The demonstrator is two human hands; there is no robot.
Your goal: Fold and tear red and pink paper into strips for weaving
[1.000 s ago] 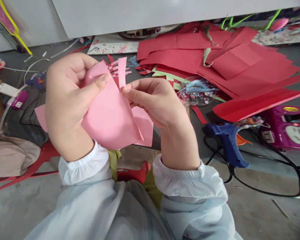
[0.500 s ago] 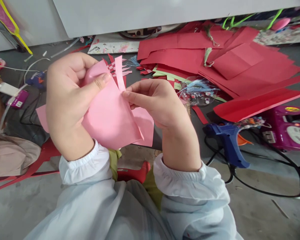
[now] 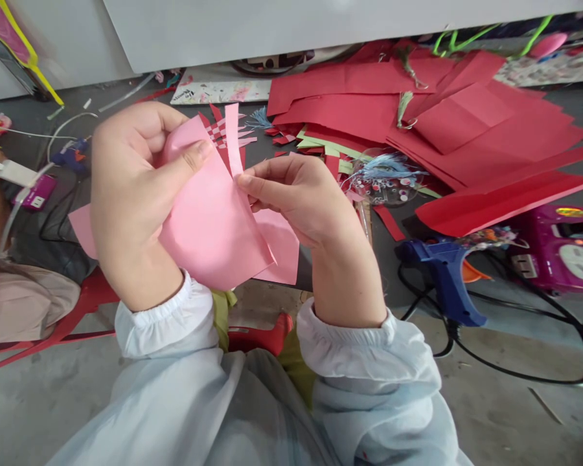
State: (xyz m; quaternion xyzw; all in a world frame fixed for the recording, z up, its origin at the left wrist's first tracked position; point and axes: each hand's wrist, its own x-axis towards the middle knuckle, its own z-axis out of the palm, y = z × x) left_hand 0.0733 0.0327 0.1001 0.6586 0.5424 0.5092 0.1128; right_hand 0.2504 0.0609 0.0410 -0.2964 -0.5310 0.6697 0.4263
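My left hand [image 3: 131, 194] is closed on a sheet of pink paper [image 3: 208, 233], the thumb lying on top and the other fingers curled behind it. At the sheet's right edge, my right hand [image 3: 296, 200] pinches a narrow pink strip [image 3: 232, 139] between thumb and fingertips. The strip's upper end stands apart from the sheet, and its lower part meets the edge under my fingers. Behind the sheet lies a red-and-pink woven paper piece [image 3: 218, 131] with loose strip ends. More pink paper [image 3: 284, 243] shows under my right hand.
Red paper sheets [image 3: 340, 116] are piled at the back right. A clear dish [image 3: 388, 184] holds beads and a blue tassel. At right are a blue glue gun [image 3: 437, 272], its black cable and a purple power strip [image 3: 558, 252]. Part of another person [image 3: 24, 304] appears at left.
The strip's free end has tipped slightly up and left. My right hand remains pinched at nearly the same spot, and my left hand keeps its hold on the sheet.
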